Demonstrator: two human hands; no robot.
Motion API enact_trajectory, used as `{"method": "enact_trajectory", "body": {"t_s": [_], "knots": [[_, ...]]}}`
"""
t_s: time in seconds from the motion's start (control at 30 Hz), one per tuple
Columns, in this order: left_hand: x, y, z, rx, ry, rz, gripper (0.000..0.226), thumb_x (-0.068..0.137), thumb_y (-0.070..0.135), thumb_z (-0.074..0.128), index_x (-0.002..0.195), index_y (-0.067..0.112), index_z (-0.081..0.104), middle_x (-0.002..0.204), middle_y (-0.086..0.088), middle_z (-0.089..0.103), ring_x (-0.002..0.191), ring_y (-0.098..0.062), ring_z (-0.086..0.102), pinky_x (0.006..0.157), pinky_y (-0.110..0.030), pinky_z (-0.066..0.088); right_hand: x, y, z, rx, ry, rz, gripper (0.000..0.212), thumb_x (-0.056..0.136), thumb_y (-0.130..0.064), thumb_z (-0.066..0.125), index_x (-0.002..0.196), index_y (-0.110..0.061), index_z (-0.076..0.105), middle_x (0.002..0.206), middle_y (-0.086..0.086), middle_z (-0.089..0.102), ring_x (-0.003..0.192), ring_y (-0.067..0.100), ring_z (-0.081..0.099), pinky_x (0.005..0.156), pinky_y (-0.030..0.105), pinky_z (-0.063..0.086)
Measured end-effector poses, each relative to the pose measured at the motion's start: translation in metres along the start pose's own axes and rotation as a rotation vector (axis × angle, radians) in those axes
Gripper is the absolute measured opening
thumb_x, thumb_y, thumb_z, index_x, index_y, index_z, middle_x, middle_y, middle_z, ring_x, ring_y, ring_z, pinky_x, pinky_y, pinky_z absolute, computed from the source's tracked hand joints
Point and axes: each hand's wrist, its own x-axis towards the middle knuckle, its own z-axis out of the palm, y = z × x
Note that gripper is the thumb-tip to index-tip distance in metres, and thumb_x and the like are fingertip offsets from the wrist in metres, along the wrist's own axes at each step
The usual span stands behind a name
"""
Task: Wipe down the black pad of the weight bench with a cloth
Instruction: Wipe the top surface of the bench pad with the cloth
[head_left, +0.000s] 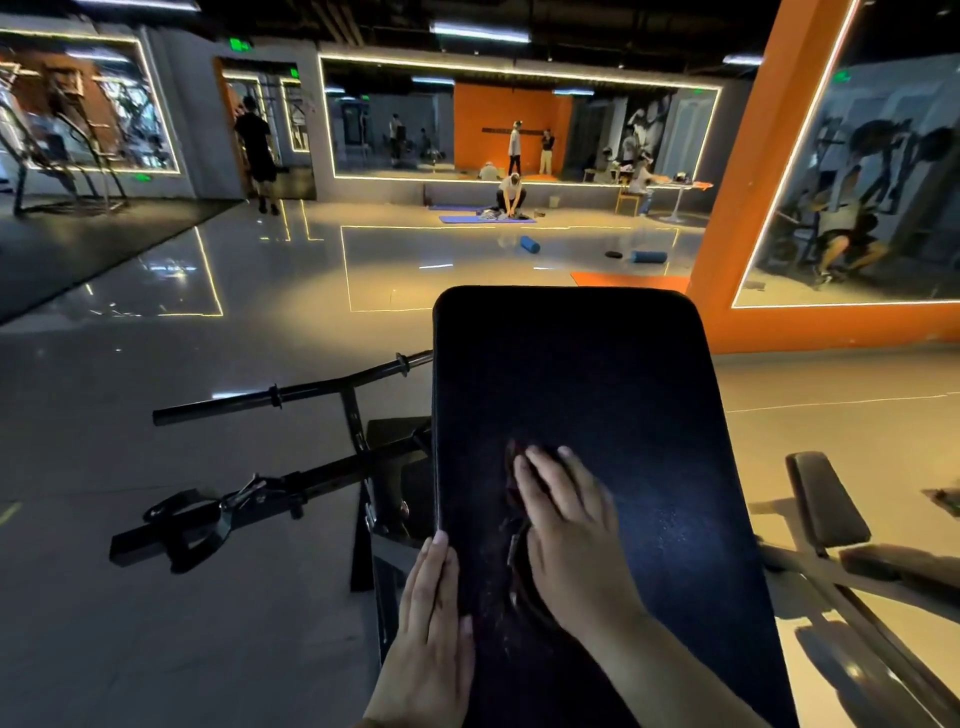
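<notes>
Right hand (571, 535): your fingers lie straight, slightly spread, pressing the dark cloth (517, 558) flat.
Left hand (428, 618): your fingers are straight and together along the black pad (597, 374)'s left edge.
Cloth: mid-pad, under your right palm.

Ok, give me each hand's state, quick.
Left hand: open, fingers straight, resting on the left edge of the black pad.
Right hand: open, pressing the cloth flat on the pad.
</notes>
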Motion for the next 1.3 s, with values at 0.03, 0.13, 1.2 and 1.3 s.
{"method": "enact_trajectory", "body": {"t_s": [0.03, 0.13, 1.2, 1.3], "knots": [[-0.001, -0.001, 0.001, -0.013, 0.004, -0.008, 0.058, 0.107, 0.03, 0.026, 0.156, 0.0, 0.016, 0.166, -0.013, 0.015, 0.153, -0.028, 0.019, 0.123, -0.035, 0.019, -0.001, 0.01, -0.004, -0.005, 0.048, 0.193, 0.06, 0.098, -0.027, 0.042, 0.157, -0.02, 0.035, 0.158, 0.002, 0.028, 0.151, 0.028, 0.017, 0.117, 0.058, 0.03], [-0.001, 0.002, 0.0, 0.001, -0.002, -0.001, 0.058, 0.107, 0.029, 0.026, 0.157, 0.0, 0.016, 0.167, -0.013, 0.014, 0.153, -0.027, 0.017, 0.124, -0.034, 0.017, -0.004, 0.006, -0.001, -0.025, 0.107, 0.471, 0.072, 0.087, -0.019, 0.07, 0.153, -0.013, 0.042, 0.138, 0.01, 0.035, 0.136, 0.036, 0.027, 0.111, 0.06, 0.03], [0.0, 0.006, -0.005, -0.015, -0.081, -0.021, 0.061, 0.103, 0.019, 0.031, 0.157, -0.002, 0.013, 0.168, -0.012, 0.005, 0.155, -0.025, 0.006, 0.124, -0.033, 0.008, -0.049, 0.057, -0.004, 0.291, 0.234, 0.682, 0.053, 0.107, -0.024, 0.036, 0.158, -0.013, 0.027, 0.166, 0.004, 0.024, 0.156, 0.021, -0.003, 0.127, 0.049, 0.012], [0.001, 0.009, -0.008, -0.023, -0.108, -0.035, 0.062, 0.104, 0.021, 0.028, 0.159, 0.004, 0.006, 0.169, -0.009, 0.0, 0.156, -0.025, 0.003, 0.124, -0.033, 0.005, -0.052, 0.01, 0.003, 0.285, 0.151, 0.453, 0.054, 0.108, -0.024, 0.035, 0.16, -0.012, 0.025, 0.168, 0.001, 0.019, 0.157, 0.019, -0.009, 0.126, 0.041, 0.004]]}}
